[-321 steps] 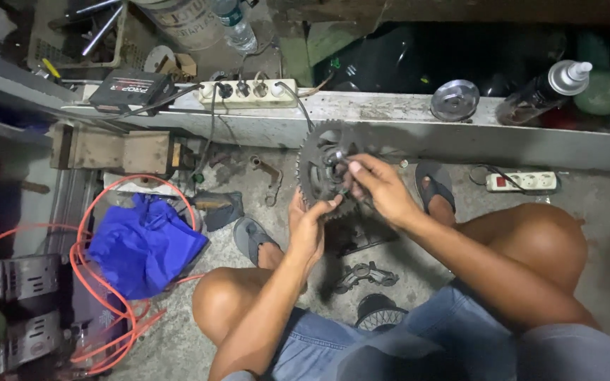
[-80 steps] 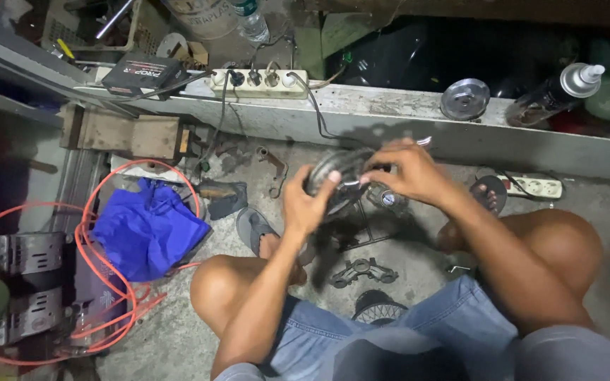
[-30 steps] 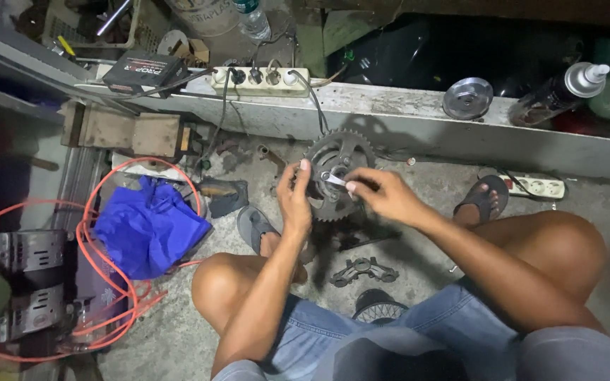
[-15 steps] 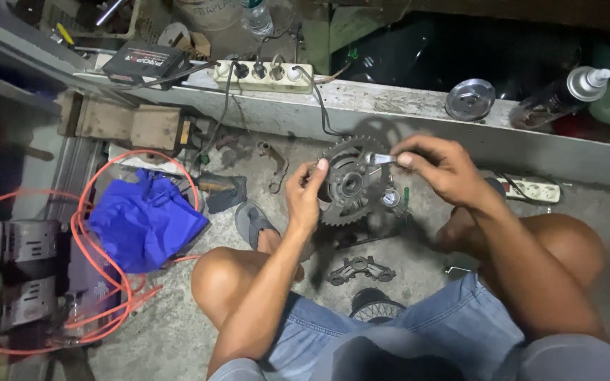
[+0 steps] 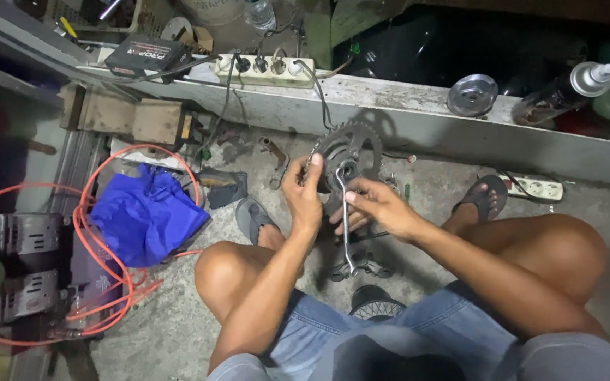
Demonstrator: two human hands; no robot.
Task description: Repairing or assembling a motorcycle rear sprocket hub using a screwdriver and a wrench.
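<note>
My left hand (image 5: 303,192) grips the left rim of a dark toothed sprocket (image 5: 351,152), holding it upright in front of me above the concrete floor. My right hand (image 5: 378,207) holds a slim silver wrench (image 5: 346,224) by its upper shaft. The wrench hangs nearly vertical, with its top end set on the sprocket's hub and its lower end pointing down between my knees. Both forearms reach forward over my bare knees.
A blue cloth (image 5: 148,212) ringed by an orange hose (image 5: 97,282) lies left. A concrete ledge (image 5: 418,120) carries a power strip (image 5: 262,69), a black box (image 5: 146,55), a metal disc (image 5: 472,94) and a spray bottle (image 5: 566,88). Sandals (image 5: 252,217) and small metal parts (image 5: 359,265) lie on the floor.
My right hand has come down from the sprocket's upper right to its centre, and the wrench now hangs vertical from the hub. My left hand keeps its grip on the rim.
</note>
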